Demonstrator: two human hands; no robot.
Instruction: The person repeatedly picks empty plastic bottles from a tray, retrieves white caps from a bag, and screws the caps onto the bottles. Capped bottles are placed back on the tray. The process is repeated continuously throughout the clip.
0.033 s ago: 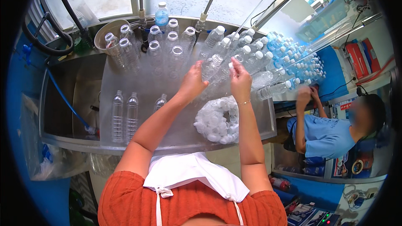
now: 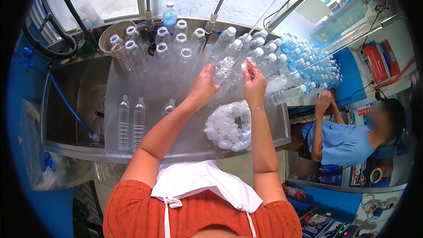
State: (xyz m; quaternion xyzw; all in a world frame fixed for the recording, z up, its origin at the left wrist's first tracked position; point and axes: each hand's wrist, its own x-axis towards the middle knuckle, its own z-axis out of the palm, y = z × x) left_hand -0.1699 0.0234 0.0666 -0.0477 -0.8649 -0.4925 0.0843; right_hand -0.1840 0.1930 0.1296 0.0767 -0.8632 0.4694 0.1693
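My left hand (image 2: 204,84) is closed around the side of a clear plastic bottle (image 2: 224,67), its neck facing up; part of it hides behind my fingers. Between the thumb and fingertips of my right hand (image 2: 254,83) is a white bottle cap (image 2: 243,66), held just right of that bottle and apart from it. Below my right wrist lies a ring-shaped heap of white caps (image 2: 227,125) on the steel counter (image 2: 189,136). Capped clear bottles (image 2: 225,40) crowd behind my hands. Several uncapped bottles (image 2: 162,57) stand to the left.
Three uncapped bottles, one being this bottle (image 2: 124,123), are at the front left, beside a steel sink (image 2: 66,105). A beige tub (image 2: 105,39) stands behind. Blue-labelled bottles (image 2: 308,57) fill the right end. A co-worker in a blue shirt (image 2: 341,141) is at the right.
My right hand has shifted slightly right with the cap, away from the bottle's neck. My left hand has barely moved. The co-worker's raised hand has moved right, toward their other hand.
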